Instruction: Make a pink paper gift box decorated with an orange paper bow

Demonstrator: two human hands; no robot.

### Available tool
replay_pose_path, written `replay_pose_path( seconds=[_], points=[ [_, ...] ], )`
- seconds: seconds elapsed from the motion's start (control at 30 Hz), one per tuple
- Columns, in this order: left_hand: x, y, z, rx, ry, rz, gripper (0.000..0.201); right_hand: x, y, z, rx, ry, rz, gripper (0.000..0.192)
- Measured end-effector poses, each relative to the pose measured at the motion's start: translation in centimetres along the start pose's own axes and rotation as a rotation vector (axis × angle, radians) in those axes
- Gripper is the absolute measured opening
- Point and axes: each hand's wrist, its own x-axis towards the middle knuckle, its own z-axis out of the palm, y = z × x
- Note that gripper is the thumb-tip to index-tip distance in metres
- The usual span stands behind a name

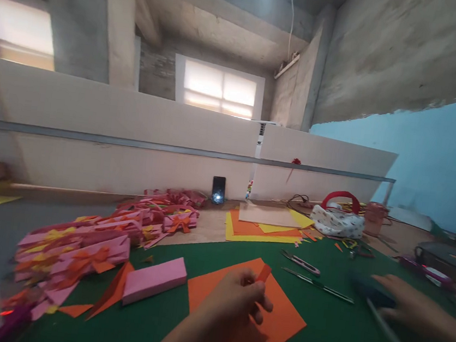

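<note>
My left hand (238, 298) is closed, pinching a small orange paper piece (264, 273) above a square sheet of orange paper (281, 317). At the right, my right hand (402, 300) is blurred by motion, its fingers around a dark blue tool (366, 288) with a long pale part; its kind is too smeared to tell. A pink paper box (155, 281) lies left of the sheet, beside a folded orange paper piece (113, 290). Between my hands are a utility knife (302, 262) and a slim, pen-like tool (317, 285).
A green mat (144, 331) covers the work surface. Pink boxes with orange and yellow bows (91, 249) pile up at left. Behind the mat are stacked paper sheets (266, 215), a phone (218, 190) and a white basket with a red handle (337, 222).
</note>
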Motion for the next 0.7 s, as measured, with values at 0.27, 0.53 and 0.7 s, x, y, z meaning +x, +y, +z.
replay_pose_path(
  seconds=[0.27, 0.53, 0.7],
  points=[
    [1.1, -0.1, -0.3, -0.259, 0.142, 0.246, 0.034, -1.9, -20.9, 3.1, 0.680, -0.470, 0.027, 0.032],
    [0.9, 2.0, -3.2, -0.009, 0.356, 0.491, 0.036, 1.3, -28.9, 8.3, 1.579, -0.644, 0.332, 0.012],
    [-0.7, 4.6, -5.9, 0.239, 0.368, 0.467, 0.035, 5.4, -29.2, 9.8, 1.602, -0.588, 0.338, 0.008]
  ],
)
